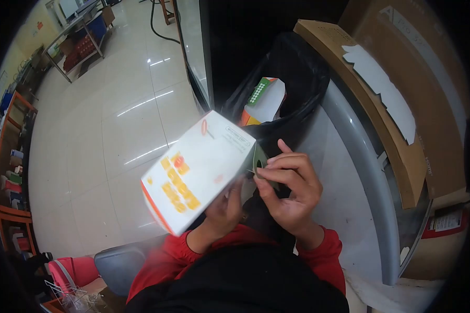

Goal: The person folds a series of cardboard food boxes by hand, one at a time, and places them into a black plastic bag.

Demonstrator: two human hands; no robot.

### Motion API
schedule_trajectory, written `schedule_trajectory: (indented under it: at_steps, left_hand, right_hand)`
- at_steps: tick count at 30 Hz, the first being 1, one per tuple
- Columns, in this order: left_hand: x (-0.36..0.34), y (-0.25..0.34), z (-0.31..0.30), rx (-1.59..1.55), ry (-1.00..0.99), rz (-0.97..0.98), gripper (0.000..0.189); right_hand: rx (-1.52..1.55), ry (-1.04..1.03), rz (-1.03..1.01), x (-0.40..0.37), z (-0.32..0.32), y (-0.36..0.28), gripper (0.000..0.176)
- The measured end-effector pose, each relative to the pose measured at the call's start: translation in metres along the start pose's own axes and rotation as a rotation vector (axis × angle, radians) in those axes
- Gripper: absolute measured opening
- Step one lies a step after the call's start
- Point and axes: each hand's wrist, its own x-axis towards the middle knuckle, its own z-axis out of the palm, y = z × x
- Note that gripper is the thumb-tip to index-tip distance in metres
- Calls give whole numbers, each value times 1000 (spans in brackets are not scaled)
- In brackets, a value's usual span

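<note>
A white cardboard box (203, 161) with orange and yellow print is tilted in front of my body. My left hand (225, 213) grips it from below and behind, its fingers partly hidden by the box. At the box's right end, a green flap (261, 154) stands out with a dark opening near it. My right hand (295, 190) pinches the edge of this flap between thumb and fingertips, the other fingers bent and raised. Whatever is inside the box is hidden from view.
Just beyond the box is a bin lined with a black bag (303, 62), holding an opened carton (266, 101). Flattened cardboard (371, 104) leans at the right beside a grey curved frame (371, 172). A grey chair (122, 266) and pink item (75, 271) are at lower left.
</note>
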Motion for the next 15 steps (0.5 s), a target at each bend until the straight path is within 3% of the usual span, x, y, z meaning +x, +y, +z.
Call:
schedule_trajectory:
  at_steps: [6,9,15]
  left_hand:
    - [14,12,-15,-374,-202,-339,24]
    - [13,12,-15,-598,-97,-607,31]
    - [16,5,-6,-761,59,-565,35]
  right_hand:
    - [-71,-10,-21,1,3,-3,21]
    - [-119,-18,-39,0,3,-7,20]
    - [-541,-136,-109,-13,14,-20,28]
